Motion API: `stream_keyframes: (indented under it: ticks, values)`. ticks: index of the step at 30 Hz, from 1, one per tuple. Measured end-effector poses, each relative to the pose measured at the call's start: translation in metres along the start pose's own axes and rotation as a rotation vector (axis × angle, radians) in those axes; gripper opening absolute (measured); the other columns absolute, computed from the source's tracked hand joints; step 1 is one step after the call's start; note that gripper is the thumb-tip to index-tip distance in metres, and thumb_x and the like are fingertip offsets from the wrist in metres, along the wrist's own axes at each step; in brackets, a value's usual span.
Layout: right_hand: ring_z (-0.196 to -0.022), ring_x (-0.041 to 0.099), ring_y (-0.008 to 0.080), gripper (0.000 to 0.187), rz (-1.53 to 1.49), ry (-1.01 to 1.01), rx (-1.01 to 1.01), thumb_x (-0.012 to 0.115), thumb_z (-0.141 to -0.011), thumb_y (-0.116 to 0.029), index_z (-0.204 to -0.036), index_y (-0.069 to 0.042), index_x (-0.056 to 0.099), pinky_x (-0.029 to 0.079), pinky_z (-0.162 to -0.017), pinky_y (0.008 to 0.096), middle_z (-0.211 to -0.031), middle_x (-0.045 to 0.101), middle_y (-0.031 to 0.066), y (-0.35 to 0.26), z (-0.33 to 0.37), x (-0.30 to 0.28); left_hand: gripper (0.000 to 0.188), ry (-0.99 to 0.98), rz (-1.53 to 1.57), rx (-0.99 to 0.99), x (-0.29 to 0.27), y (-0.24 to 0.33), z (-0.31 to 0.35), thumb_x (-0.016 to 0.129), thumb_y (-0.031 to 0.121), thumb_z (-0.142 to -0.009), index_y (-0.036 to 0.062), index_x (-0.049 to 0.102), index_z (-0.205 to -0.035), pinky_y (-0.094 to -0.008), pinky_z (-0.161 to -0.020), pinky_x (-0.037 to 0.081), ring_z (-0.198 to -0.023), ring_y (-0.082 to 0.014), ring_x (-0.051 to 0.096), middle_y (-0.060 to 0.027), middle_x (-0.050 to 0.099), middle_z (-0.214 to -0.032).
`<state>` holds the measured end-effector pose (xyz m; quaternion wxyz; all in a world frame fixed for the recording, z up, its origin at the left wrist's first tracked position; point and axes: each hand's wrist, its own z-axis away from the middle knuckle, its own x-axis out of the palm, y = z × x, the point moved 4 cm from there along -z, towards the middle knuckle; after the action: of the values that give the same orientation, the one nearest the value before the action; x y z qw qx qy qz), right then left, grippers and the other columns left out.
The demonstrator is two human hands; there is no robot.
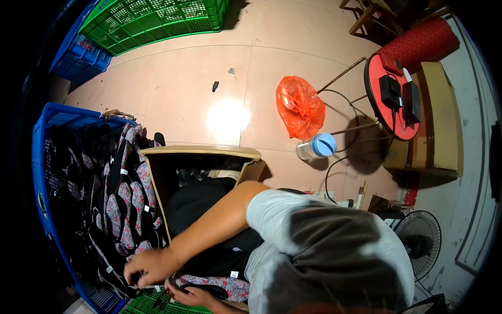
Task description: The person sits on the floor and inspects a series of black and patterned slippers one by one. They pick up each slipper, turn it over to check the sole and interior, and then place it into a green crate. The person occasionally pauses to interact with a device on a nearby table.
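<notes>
My right hand (pixel 150 266) reaches across to the near edge of a blue crate (pixel 42 157), just above dark and floral fabric pieces (pixel 125 209) with white tags. Its fingers curve downward, with a gap between them and nothing plainly in them. Close beside it, lower down, my left hand (pixel 191 296) has its fingers pinched together; whatever is in them is too small to make out. Against that hand and my lap lies a floral, dark-edged fabric piece (pixel 225 286) with a white tag. Some of the crate's contents are lost in shadow.
An open cardboard box (pixel 209 150) holding black fabric stands beside the crate. A green crate (pixel 138 305) sits below my hands. Beyond are an orange plastic bag (pixel 300 107), a blue-lidded jar (pixel 317 146), a red round stool (pixel 387 99), a fan (pixel 418 235) and more crates (pixel 151 23).
</notes>
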<state>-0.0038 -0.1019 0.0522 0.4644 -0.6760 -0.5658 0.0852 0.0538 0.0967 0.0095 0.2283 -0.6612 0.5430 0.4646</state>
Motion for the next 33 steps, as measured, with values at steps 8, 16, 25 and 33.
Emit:
stream_keyframes:
  ticks: [8,16,25,33]
  values:
    - [-0.076,0.068,0.0137,0.023,0.274,0.731,0.163,0.056,-0.1,-0.023,-0.109,-0.003,0.061,0.056,-0.069,0.0272,-0.093,0.067,0.0061,-0.091,0.13,-0.291,0.042,0.01,-0.202,-0.176,-0.009,-0.016,0.016,0.041,0.004,-0.091,0.0003,0.053,-0.131,-0.0472,-0.1,0.039,-0.115,-0.0361,0.052,-0.02,0.057,-0.125]
    - [-0.094,0.067,0.0241,0.027,1.211,1.18,0.862,0.057,-0.096,-0.025,-0.105,-0.002,0.067,0.052,-0.079,0.0333,-0.094,0.068,0.0174,-0.112,0.399,-0.483,0.027,0.15,-0.214,-0.094,-0.008,0.027,-0.022,0.062,0.021,-0.096,-0.0044,0.064,-0.105,-0.0425,-0.079,0.048,-0.085,-0.0325,0.061,-0.0181,0.065,-0.096]
    - [-0.112,0.056,0.0424,0.066,1.41,0.839,1.663,0.061,-0.087,-0.013,-0.147,-0.017,0.036,0.046,-0.098,0.046,-0.123,0.054,0.0275,-0.117,0.485,-0.488,0.045,0.018,-0.292,-0.149,-0.001,0.039,-0.046,0.051,0.036,-0.1,-0.0053,0.062,-0.113,-0.0481,-0.084,0.047,-0.095,-0.0416,0.06,-0.0246,0.064,-0.105]
    - [-0.113,0.057,0.0382,0.042,1.484,0.684,1.832,0.056,-0.086,-0.011,-0.128,-0.017,0.057,0.046,-0.096,0.0449,-0.125,0.056,0.0219,-0.112,0.503,-0.499,0.04,-0.043,-0.273,-0.172,0.004,0.038,-0.049,0.057,0.031,-0.098,-0.004,0.063,-0.116,-0.0485,-0.086,0.046,-0.096,-0.0411,0.06,-0.0241,0.064,-0.108]
